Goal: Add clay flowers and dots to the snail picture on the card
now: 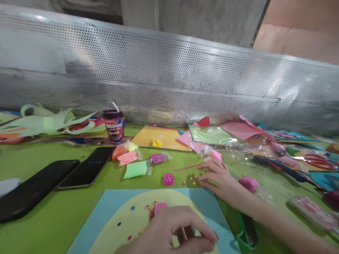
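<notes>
My left hand (182, 229) is over the lower part of a blue card (97, 211) with a pale yellow round shape. Its fingers are curled and the thumb and index tip come together; what they pinch, if anything, I cannot make out. Partly behind it, a small clay snail (159, 207) with a pink shell and orange eye stalks lies on the card. My right hand (215, 174) rests beyond the card's upper right corner, fingers apart, the tips beside small pink clay balls (191, 179). A magenta disc with pale dots (168, 179) sits to their left.
Bags of soft clay (136, 169) lie at mid-table. Two dark phone-like slabs (88, 168) are at left, a purple drink cup (114, 127) behind. Coloured paper sheets (164, 135) and plastic wrappers fill the back. Green scissors (247, 229) lie under my right forearm. A perforated metal panel (185, 77) stands behind.
</notes>
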`<state>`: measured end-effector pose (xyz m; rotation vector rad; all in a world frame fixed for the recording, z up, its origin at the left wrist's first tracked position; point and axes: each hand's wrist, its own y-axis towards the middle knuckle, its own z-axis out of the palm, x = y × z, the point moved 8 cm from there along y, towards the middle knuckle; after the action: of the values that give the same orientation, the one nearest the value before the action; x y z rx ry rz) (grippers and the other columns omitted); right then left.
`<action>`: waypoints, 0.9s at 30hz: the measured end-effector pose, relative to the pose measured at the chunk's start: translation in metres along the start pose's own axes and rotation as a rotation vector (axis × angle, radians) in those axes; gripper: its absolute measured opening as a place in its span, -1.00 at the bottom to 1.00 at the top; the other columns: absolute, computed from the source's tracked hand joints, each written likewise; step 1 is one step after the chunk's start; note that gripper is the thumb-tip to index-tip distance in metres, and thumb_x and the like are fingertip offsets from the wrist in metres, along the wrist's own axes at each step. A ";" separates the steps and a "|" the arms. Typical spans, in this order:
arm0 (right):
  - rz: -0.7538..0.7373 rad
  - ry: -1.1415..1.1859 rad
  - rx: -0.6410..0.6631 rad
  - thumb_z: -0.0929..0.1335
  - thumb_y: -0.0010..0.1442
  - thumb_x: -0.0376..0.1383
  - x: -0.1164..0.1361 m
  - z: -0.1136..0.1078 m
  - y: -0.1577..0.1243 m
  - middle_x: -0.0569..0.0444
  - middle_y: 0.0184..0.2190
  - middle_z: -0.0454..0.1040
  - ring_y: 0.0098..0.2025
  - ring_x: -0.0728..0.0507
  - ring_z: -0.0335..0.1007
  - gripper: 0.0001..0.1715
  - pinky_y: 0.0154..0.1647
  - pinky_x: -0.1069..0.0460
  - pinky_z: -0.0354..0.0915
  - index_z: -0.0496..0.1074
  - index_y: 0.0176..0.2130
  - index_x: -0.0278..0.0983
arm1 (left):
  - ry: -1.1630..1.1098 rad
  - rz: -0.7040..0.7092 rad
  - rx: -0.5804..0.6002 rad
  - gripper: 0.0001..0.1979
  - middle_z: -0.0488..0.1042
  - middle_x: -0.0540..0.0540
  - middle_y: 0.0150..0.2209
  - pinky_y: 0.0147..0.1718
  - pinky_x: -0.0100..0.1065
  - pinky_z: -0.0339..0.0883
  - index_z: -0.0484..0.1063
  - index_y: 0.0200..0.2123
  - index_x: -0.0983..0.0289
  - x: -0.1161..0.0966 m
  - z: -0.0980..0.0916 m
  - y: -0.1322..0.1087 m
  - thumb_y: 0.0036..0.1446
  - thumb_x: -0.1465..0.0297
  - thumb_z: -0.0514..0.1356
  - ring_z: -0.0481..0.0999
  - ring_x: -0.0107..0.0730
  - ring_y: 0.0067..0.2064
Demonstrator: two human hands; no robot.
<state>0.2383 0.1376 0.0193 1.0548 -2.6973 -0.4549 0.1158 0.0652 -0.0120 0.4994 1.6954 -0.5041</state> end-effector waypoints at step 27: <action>0.050 0.052 -0.167 0.22 0.23 -0.29 -0.017 -0.019 -0.001 -0.04 -0.13 0.41 -0.04 -0.21 0.31 -0.74 -0.02 -0.26 0.26 0.48 -0.24 -0.21 | 0.043 0.048 0.035 -0.84 0.51 0.04 -0.30 -0.35 -0.49 0.28 0.53 -0.33 0.22 -0.010 0.001 -0.002 -0.01 0.32 0.23 0.42 -0.50 -0.36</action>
<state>0.2570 0.1447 0.0352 0.9388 -2.5813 -0.6226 0.1164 0.0624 -0.0026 0.5790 1.7132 -0.4919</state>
